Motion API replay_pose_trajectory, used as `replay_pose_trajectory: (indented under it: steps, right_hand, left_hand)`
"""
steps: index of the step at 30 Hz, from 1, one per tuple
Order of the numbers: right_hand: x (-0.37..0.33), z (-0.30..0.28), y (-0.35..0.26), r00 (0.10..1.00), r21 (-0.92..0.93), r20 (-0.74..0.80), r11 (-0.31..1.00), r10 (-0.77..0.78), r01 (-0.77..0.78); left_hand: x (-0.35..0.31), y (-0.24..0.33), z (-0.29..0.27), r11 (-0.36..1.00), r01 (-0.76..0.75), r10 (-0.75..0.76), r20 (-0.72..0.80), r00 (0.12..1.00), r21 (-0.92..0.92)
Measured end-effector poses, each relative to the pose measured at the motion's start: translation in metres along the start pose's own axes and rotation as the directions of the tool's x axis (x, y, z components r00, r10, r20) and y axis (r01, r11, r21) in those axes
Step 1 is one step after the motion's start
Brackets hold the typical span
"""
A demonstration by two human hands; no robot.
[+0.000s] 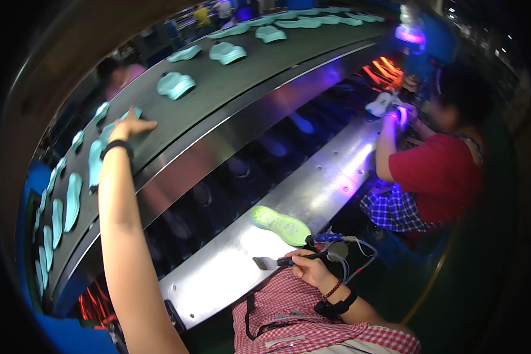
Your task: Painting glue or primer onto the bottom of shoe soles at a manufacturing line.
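The left hand [131,127] lies flat, fingers spread, on a pale teal foam shoe sole [98,154] on the dark curved conveyor belt [230,82]. Below the belt, the right hand [310,269] grips a flat-bristled brush [272,262] beside a lime-green sole [280,225] on the shiny metal surface [230,265].

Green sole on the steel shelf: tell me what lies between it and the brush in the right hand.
Head view: between the green sole and the brush in the right hand shows only bare steel shelf.
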State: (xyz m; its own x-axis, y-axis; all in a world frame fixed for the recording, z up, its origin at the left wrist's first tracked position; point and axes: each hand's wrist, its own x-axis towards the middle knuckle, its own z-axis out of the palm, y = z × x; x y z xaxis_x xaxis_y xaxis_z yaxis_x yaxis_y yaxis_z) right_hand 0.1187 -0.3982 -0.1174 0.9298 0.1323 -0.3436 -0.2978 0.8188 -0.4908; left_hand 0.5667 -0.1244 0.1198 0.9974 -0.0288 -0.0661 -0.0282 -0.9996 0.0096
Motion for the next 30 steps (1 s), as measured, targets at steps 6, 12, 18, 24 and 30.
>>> replay_pose_trajectory:
  steps: [6, 12, 18, 24, 30]
  right_hand:
    - [-0.002, -0.015, 0.002, 1.000, 0.069, -0.004, 0.998, 0.013, -0.013]
    - [0.009, 0.005, -0.015, 0.992, 0.051, 0.059, 0.992, -0.114, 0.111]
    - [0.014, 0.026, -0.018, 0.968, 0.064, 0.141, 0.978, -0.206, 0.198]
    - [-0.001, 0.058, -0.031, 0.924, -0.036, 0.260, 0.953, -0.280, 0.299]
    - [-0.006, 0.093, -0.020, 0.881, -0.139, 0.425, 0.947, -0.208, 0.291]
  left_hand:
    - [-0.011, -0.002, -0.020, 0.981, -0.100, 0.095, 0.038, 0.995, 0.167]
    - [-0.174, 0.030, -0.038, 0.901, -0.434, 0.425, -0.185, 0.886, -0.009]
    - [-0.267, 0.006, 0.046, -0.109, -0.597, -0.494, -0.478, 0.727, -0.795]
    - [-0.318, -0.031, 0.106, -0.455, 0.103, 0.224, -0.002, 0.975, -0.884]
    - [-0.393, -0.018, 0.208, -0.583, 0.713, 0.774, -0.002, 0.633, -0.390]
